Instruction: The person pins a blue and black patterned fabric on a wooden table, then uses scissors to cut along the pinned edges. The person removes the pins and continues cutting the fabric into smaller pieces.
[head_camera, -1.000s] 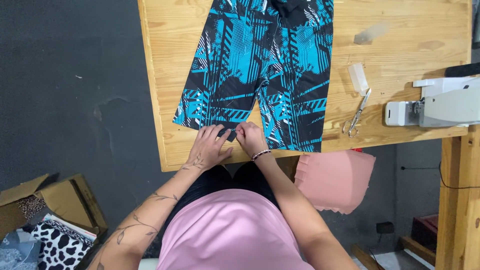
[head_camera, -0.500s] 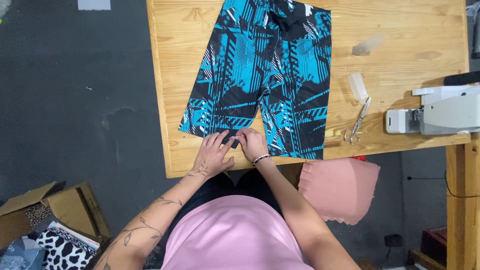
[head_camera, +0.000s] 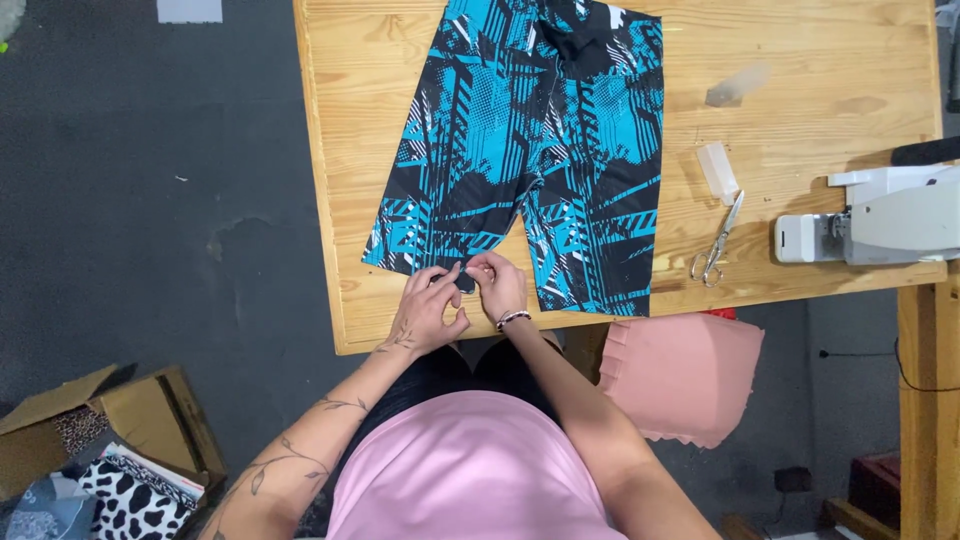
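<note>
**Hands pinch the hem of the shorts**

Both hands have drawn closer together since a second ago: then they lay flatter and side by side on the hem, and now their fingertips meet at one spot. The shorts (head_camera: 520, 150) lie much as before, spread flat on the wooden surface (head_camera: 800, 60), waistband away from the person and legs pointing toward them.

The left hand (head_camera: 428, 312) curls its fingers and pinches a small dark piece at the hem of the left-hand leg, near its inner corner. The right hand (head_camera: 497, 285) comes in from the other side, its fingers bent and closed on the same dark piece, touching the left hand's fingertips. A beaded bracelet (head_camera: 513, 319) sits on the right wrist.

To the right of the shorts, scissors (head_camera: 716, 243) lie on the surface, with a small clear plastic piece (head_camera: 718, 170) just above them. A white sewing machine (head_camera: 870, 215) stands at the right edge. A pink cushion (head_camera: 680, 375) sits below the surface's front edge, and a cardboard box (head_camera: 100, 450) of patterned fabric rests on the dark floor at lower left.
</note>
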